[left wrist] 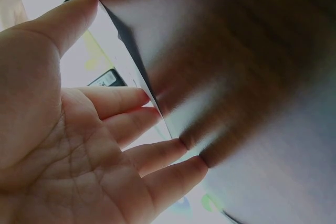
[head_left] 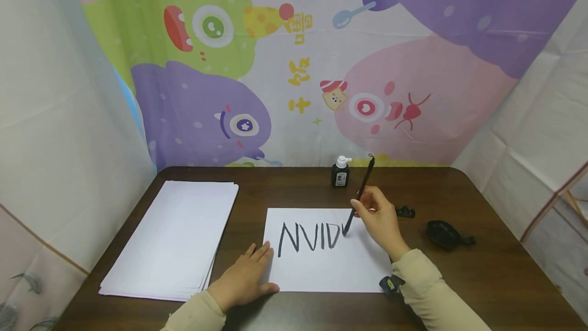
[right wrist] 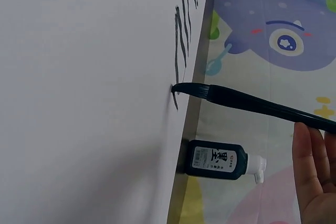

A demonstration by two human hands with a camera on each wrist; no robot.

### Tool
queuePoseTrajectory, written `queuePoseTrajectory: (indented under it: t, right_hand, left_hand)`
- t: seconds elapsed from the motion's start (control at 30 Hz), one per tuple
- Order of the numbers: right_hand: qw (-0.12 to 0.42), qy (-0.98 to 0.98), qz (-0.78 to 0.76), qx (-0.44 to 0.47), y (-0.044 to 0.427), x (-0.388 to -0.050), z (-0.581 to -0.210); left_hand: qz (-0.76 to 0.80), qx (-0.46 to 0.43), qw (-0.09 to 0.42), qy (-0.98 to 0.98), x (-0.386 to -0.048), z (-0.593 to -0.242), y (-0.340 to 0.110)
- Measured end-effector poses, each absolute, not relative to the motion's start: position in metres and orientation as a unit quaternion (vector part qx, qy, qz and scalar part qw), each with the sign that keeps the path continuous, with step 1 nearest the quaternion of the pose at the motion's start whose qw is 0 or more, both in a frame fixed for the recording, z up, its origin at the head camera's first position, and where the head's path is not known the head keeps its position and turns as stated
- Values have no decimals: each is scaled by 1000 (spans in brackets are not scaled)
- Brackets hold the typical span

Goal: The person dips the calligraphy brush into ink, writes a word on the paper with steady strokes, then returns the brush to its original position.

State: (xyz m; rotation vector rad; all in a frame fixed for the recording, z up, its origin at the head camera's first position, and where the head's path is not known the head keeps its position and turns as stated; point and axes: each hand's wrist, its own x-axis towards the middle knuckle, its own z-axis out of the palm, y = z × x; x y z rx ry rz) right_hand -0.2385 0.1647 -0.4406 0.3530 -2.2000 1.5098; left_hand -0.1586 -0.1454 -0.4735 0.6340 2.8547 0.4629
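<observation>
My right hand (head_left: 377,218) pinches the dark handle of a calligraphy brush (head_left: 365,183) between thumb and fingers. In the right wrist view, the inked tip of the brush (right wrist: 194,90) touches the paper (right wrist: 89,77) at a short fresh stroke. On that white sheet (head_left: 321,275) the letters "NVID" (head_left: 308,237) stand in black ink, with the stroke just right of the D. My left hand (head_left: 245,276) lies at the sheet's left edge. Its fingers (left wrist: 163,156) are mostly straight, their tips at the paper and table in the left wrist view.
A black ink bottle (head_left: 340,173) with a white cap stands behind the sheet. To the left lies a stack of blank paper (head_left: 176,239). A black brush rest (head_left: 406,212) and a dark leaf-shaped dish (head_left: 444,234) sit right of my right hand. A printed curtain (head_left: 294,132) hangs behind the table.
</observation>
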Motion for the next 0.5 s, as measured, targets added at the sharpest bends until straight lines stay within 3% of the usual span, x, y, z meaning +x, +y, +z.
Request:
queuePoseTrajectory:
  t: [0.5]
  right_hand:
    - [198, -811, 530, 150, 173, -241, -454]
  left_hand:
    - [161, 213, 91, 959, -159, -476, -146]
